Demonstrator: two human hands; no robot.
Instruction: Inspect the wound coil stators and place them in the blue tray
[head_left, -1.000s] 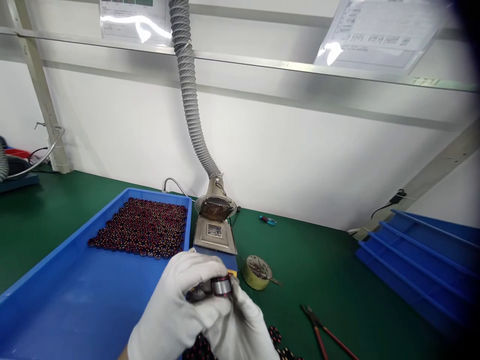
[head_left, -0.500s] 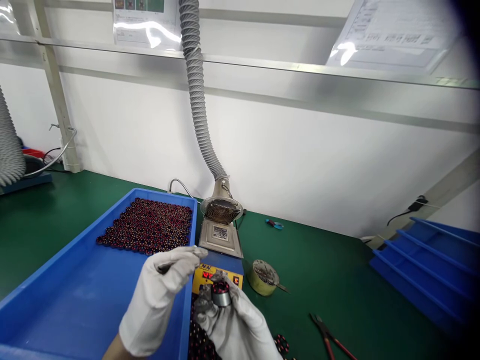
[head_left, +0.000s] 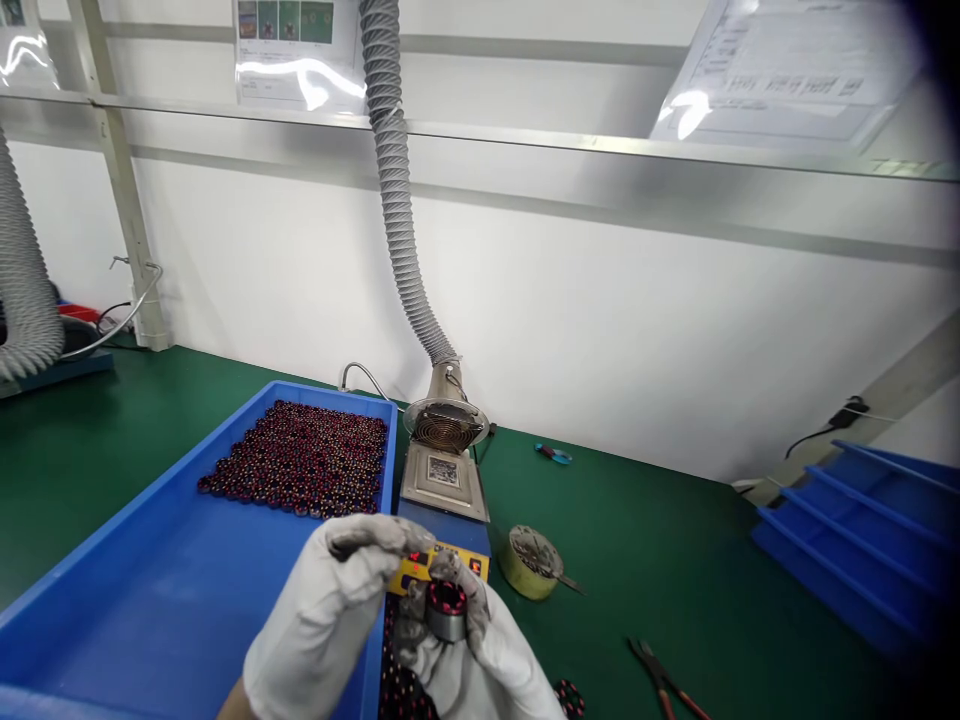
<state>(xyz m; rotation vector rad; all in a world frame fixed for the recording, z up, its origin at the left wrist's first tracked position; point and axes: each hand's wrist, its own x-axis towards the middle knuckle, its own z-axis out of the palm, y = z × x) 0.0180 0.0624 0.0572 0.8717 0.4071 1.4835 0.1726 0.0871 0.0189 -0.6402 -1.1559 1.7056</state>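
My right hand [head_left: 491, 645], in a stained white glove, holds a metal ring [head_left: 447, 626] upright between thumb and fingers. A black ring with red segments [head_left: 448, 597] sits in the metal ring's top. My left hand [head_left: 337, 595], also gloved, is closed with its fingertips pinched just above and left of the ring; whatever is in the pinch is too small to make out. Behind both hands stands a blue heater unit [head_left: 435, 518] with a yellow front panel [head_left: 474, 566] and red digits, partly covered by my fingers.
On the left lies a blue tray [head_left: 180, 590] with many black-and-red rings [head_left: 307, 455] at its far end. A fume hood [head_left: 448, 420] hangs over the heater. Rightward are a round tin [head_left: 529, 575], pliers [head_left: 660, 680], small blue cutters [head_left: 553, 454] and blue bins [head_left: 862, 550].
My left hand has come down and to the right, its fingertips now closer to the ring. My right hand still holds the metal ring, slightly lower in view. The whole view has shifted a little.
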